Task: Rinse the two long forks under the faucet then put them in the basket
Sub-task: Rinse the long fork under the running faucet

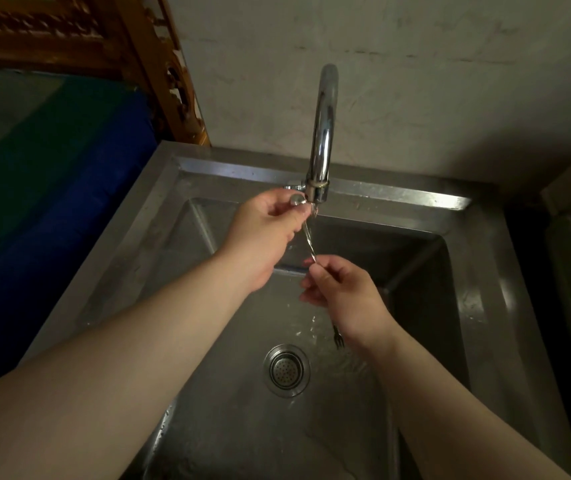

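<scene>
Steel sink (478,271) against bare plaster wall (415,81)

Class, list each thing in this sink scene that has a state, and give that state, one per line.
Faucet: running, a thin stream.
Left hand: fingers at the faucet handle.
Right hand: closed on fork.
Fork: tines down, over the sink.
Sink: wet.
Drain strainer: in place.

My left hand (270,223) was at the faucet (322,140), my right hand (339,289) nearer me, above the sink (485,306), its drain (287,370) below.
</scene>
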{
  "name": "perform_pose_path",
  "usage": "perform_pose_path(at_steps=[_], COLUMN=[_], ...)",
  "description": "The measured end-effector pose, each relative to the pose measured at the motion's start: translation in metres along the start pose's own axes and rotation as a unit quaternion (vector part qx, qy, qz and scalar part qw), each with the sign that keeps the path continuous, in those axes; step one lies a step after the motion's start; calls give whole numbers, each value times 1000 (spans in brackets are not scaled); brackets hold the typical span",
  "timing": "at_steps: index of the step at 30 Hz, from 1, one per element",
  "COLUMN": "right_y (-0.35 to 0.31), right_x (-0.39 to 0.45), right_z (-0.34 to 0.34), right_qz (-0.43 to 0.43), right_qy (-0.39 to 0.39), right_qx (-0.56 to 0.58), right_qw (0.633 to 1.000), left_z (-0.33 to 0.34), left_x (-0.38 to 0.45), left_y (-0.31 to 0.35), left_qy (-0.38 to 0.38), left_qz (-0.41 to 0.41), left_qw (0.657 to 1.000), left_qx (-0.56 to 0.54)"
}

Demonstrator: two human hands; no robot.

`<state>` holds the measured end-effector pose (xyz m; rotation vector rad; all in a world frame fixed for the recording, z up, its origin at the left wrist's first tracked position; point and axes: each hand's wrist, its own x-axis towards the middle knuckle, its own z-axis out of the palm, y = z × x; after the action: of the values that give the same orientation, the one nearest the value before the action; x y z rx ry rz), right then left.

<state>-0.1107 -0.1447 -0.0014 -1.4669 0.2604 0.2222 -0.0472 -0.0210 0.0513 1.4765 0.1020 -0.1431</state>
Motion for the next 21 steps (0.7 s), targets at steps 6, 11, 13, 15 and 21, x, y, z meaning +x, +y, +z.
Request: perform_pose_path(at_steps=[6,11,13,15,21], right_y=[-5,6,5,5,13], right_x=[1,-6,-6,-6,-25], right_z=[0,-7,-6,-6,-32], right_qz=[-20,-2,-15,-26,-16], right_qy=[6,27,25,15,63], right_qx=[-40,-101,-115,-127,-212], right_qw=[999,994,993,991,975], left_z=[5,0,4,7,0], left_x=[-10,-3,-12,-18,-2], left_y=[-13,-15,-26,-33,-28], left_qy=[-27,7,-28,-31,105], left_qz=[-45,-49,-58,-56,-120], left_qw=[998,999,997,997,984], left_qx=[30,-2,35,47,-76])
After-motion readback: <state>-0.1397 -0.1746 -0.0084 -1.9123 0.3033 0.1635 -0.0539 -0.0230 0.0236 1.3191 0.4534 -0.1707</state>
